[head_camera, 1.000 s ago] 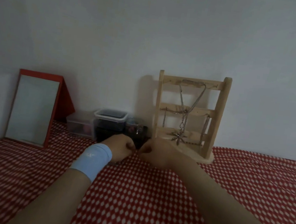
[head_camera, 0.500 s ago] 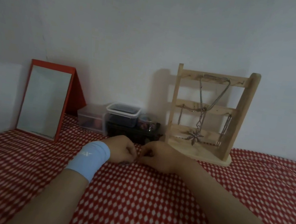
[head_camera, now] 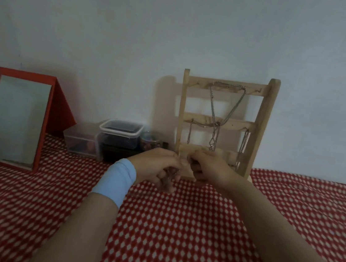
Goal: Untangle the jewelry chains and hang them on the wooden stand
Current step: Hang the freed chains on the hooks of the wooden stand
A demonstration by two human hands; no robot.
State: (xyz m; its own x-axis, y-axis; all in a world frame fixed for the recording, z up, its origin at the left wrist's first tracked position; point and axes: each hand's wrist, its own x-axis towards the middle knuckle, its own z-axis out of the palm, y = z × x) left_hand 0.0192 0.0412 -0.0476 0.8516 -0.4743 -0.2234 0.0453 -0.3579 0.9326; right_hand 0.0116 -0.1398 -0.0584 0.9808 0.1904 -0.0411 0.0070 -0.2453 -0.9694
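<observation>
**Nearest.** Red cloth with a white diamond print (head_camera: 176,230) covering the table; both bare forearms reach forward over it.

**Left grip** (head_camera: 155,168): bare hand with a pale blue elastic wristband (head_camera: 117,181). The fingers are curled round a small dark tangle of jewelry chain (head_camera: 169,175), which bunches under the palm just above the cloth. Detail is blurred.

**Right grip** (head_camera: 209,168): bare hand, fingers curled, fingertips meeting those of the left grip. Whether they pinch a strand cannot be told. Both grips sit in front of the stand's foot.

**Behind the grips.** Pale wooden ladder-shaped stand (head_camera: 182,110), upright at the wall, with three cross rails.
- A long silver necklace (head_camera: 212,105) hangs in a V from the top rail, its lower end hidden behind the right grip.
- A short chain (head_camera: 190,134) hangs from the left of the middle rail.
- Another chain (head_camera: 243,144) hangs from the right of the middle rail.

**Containers, left of the stand:**
- Small round clear jar (head_camera: 150,142) holding mixed coloured bits.
- Clear lidded tub with a white rim (head_camera: 121,130), its contents dark, stacked on a black box (head_camera: 116,155).
- Low clear plastic box (head_camera: 80,143), touching the stack, with red and dark items inside that cannot be identified.

**Far left.** Rectangular mirror in a red frame (head_camera: 17,119), propped on its red easel back.

**Rear.** Plain pale wall (head_camera: 180,33).
</observation>
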